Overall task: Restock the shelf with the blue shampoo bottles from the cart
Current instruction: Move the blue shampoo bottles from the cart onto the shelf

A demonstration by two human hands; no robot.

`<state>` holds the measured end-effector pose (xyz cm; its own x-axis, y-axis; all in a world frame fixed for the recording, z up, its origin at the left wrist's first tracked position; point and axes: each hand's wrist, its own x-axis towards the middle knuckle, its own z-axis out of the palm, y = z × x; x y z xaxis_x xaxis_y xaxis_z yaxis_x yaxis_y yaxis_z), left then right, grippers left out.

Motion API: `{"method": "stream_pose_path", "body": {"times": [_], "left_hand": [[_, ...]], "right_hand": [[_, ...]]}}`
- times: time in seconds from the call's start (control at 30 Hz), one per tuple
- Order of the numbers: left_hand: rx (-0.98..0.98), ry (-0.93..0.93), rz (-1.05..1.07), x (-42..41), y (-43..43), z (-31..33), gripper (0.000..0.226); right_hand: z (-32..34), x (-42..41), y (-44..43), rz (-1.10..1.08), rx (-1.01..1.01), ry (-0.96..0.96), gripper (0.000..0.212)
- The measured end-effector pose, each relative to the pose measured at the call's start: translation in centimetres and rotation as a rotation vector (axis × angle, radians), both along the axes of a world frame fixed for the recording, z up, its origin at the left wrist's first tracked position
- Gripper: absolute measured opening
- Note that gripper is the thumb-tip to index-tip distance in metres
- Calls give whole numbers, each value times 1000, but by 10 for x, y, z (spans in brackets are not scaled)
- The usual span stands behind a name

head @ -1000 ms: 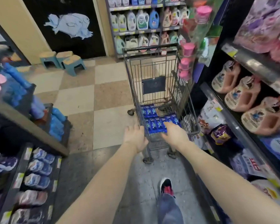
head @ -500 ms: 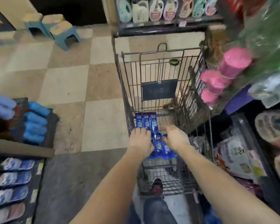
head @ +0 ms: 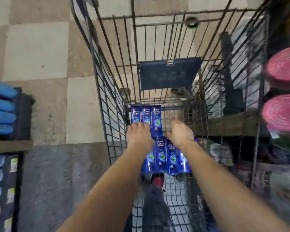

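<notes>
Left hand (head: 139, 136) rests released on flat blue plastic shampoo bottles (head: 156, 119), right hand (head: 179, 133) too blurred to tell; a hasty grab may drop 1.

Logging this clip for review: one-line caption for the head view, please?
Leaning over the wire cart, left hand on the far row of blue shampoo bottles, right hand blurred beside it.
</notes>
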<state>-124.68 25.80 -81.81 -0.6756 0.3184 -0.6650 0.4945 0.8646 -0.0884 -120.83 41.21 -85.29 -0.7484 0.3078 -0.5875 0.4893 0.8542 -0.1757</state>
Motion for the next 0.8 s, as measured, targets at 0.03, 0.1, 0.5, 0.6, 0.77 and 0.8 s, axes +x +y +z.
{"method": "stream_pose_path", "body": {"times": [0.03,0.1,0.5,0.6,0.77,0.8], "left_hand": [[-12,-2,2,-5,2,-12,64],[-39,5,-2,-15,4,-35,63],[-31,35,47,-29,5,-104,58],[26,29,68,-26,1,-107,51],[24,8,76,-25,-1,-94,53],[35,5,85,-25,-1,-89,53]], "right_hand": [[-14,-10,4,-10,-4,-10,31],[-37,-31,10,-33,-1,-42,23],[-130,-98,-10,-451,-239,-39,41],[-130,-98,-13,-584,-304,-6,36],[-103,-92,-10,-665,-373,39,37],[-93,-90,-8,-665,-398,53,40]]}}
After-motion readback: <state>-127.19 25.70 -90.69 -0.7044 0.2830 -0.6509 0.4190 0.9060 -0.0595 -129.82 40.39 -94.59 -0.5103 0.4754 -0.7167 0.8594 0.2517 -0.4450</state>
